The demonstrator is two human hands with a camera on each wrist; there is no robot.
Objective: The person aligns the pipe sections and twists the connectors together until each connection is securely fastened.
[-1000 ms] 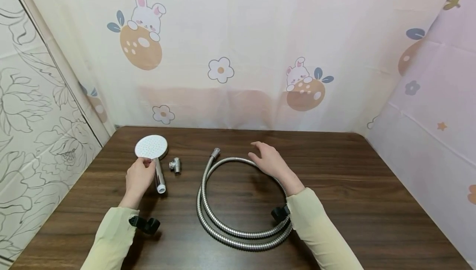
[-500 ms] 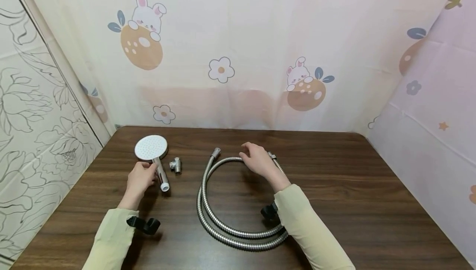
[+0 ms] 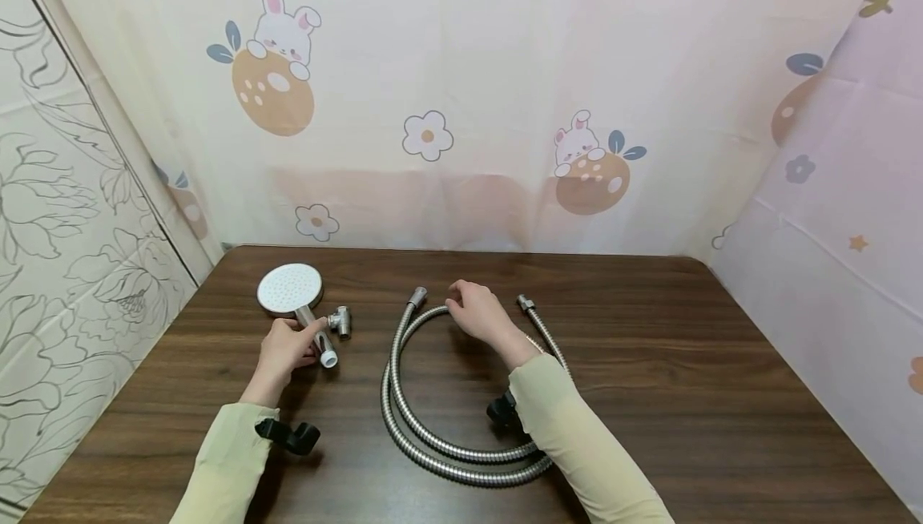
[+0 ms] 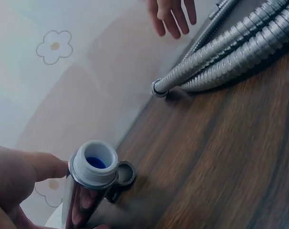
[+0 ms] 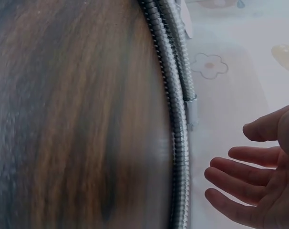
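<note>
My left hand [image 3: 283,350] holds the chrome handle of a hand shower head [image 3: 290,289], whose white spray face points up at the table's left. In the left wrist view, the thumb presses one side of the handle near its white threaded end [image 4: 98,164], with fingertips partly visible below. Just right of the handle lies a small chrome tee fitting [image 3: 341,322]. My right hand [image 3: 481,314] hovers over the far side of a coiled metal shower hose [image 3: 461,453]. Its fingers are spread and relaxed in the right wrist view, apart from the hose [image 5: 179,157].
One hose end [image 3: 417,297] points to the back, left of my right hand; the other end [image 3: 525,303] lies right of it. The dark wooden table [image 3: 685,396] meets a printed curtain [image 3: 433,67] at the back, with more patterned cloth at both sides.
My left hand has shifted right, swinging the shower head's handle towards the tee fitting. My right hand has moved left across the hose, uncovering the hose's right end.
</note>
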